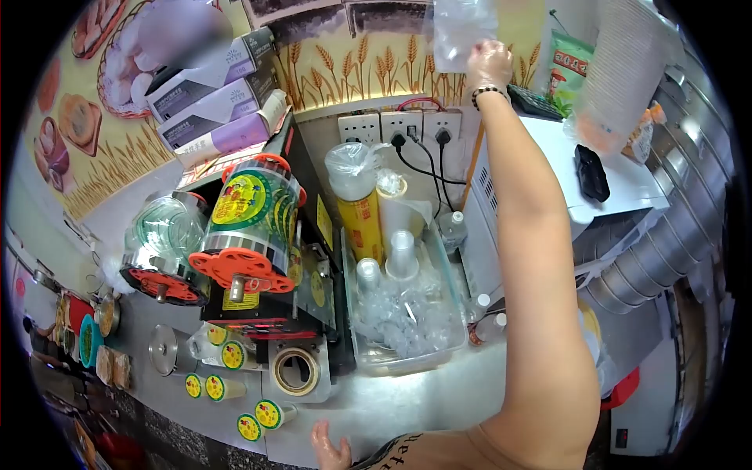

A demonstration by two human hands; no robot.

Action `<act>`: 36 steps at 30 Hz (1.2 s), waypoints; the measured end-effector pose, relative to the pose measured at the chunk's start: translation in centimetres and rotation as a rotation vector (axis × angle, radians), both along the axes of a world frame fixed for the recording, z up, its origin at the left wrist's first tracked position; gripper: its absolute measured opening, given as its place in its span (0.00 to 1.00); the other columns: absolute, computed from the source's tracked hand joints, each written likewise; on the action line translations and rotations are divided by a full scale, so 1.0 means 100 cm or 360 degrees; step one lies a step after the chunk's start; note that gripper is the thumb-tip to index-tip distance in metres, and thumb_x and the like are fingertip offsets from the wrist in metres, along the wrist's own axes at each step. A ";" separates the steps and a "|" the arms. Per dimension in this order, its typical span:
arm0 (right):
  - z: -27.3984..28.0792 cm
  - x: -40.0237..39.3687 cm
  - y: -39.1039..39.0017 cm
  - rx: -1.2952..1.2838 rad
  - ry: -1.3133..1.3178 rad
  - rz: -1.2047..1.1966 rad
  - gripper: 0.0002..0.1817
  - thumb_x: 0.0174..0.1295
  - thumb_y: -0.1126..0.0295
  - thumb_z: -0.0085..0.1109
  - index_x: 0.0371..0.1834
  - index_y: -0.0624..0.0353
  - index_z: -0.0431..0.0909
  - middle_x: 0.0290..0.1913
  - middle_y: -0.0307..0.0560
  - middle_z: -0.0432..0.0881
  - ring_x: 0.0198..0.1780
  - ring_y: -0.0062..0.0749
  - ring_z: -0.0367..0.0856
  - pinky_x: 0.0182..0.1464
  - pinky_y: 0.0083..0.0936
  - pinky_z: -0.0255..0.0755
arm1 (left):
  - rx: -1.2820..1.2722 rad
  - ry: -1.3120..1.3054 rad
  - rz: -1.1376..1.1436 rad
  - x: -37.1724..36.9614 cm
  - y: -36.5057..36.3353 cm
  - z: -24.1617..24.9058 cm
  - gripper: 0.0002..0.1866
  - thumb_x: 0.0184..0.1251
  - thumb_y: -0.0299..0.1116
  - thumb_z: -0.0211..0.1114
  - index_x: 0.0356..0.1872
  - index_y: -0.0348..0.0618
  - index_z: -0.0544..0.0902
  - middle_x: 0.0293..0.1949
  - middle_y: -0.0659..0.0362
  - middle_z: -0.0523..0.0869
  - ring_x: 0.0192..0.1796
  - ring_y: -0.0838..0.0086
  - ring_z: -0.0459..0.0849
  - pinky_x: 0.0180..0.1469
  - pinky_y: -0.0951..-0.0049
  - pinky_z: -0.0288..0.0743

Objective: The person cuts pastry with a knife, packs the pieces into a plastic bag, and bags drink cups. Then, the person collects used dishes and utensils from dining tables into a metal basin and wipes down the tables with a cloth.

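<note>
My right hand [489,64], in a clear plastic glove with a dark bead bracelet at the wrist, is stretched up to the wall. Its fingers are closed at the lower edge of a clear plastic bag [464,31], which hangs there. Down at the bottom edge my left hand [330,448] shows only in part, fingers apart and holding nothing. Close to it, sealed cups [269,413] with yellow-green lids stand on the metal counter [392,415]. A cup sealing machine [301,290] carrying a roll of printed film [252,200] stands behind them.
A clear bin [407,360] holds plastic cups and crumpled film. A white appliance [540,149] stands right of it, with a black object [591,174] and a tall stack of cups [627,70] on top. Plugs and cables fill the wall sockets [401,128]. Boxes [215,102] are piled at left.
</note>
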State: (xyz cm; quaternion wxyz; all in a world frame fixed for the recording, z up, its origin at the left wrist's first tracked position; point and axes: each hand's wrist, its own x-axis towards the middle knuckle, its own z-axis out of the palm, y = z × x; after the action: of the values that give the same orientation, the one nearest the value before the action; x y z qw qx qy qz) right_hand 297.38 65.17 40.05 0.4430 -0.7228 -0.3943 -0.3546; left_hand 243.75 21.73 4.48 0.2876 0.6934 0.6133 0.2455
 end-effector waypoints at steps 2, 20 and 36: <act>0.007 -0.003 0.003 0.0605 0.0373 0.0333 0.03 0.62 0.69 0.51 0.35 0.53 0.75 0.39 0.48 0.81 0.51 0.44 0.75 0.56 0.38 0.68 | -0.0060 0.0020 -0.0047 -0.004 0.003 -0.002 0.36 0.59 0.29 0.60 0.69 0.39 0.56 0.67 0.38 0.60 0.68 0.43 0.57 0.70 0.52 0.50; -0.183 -0.359 -0.355 -0.2154 0.0258 0.2517 0.02 0.62 0.77 0.53 0.33 0.59 0.70 0.27 0.40 0.70 0.29 0.24 0.69 0.35 0.21 0.67 | 0.0493 -0.0896 -0.0187 0.014 -0.001 0.122 0.56 0.49 0.47 0.75 0.71 0.37 0.47 0.70 0.44 0.54 0.71 0.54 0.56 0.70 0.61 0.54; -0.254 -0.603 -0.490 -0.2265 0.1675 0.3230 0.10 0.69 0.70 0.47 0.35 0.62 0.76 0.28 0.35 0.76 0.29 0.16 0.71 0.33 0.15 0.65 | -0.0181 -0.1047 0.0670 -0.182 -0.214 0.075 0.17 0.64 0.41 0.59 0.42 0.36 0.77 0.36 0.50 0.82 0.40 0.66 0.81 0.45 0.67 0.73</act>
State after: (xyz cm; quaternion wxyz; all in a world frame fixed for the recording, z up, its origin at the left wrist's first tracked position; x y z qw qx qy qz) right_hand 237.06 16.17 14.66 0.1370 -0.2346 -0.6328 0.7251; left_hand 225.58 0.32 12.00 0.4500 0.4198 0.6298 0.4739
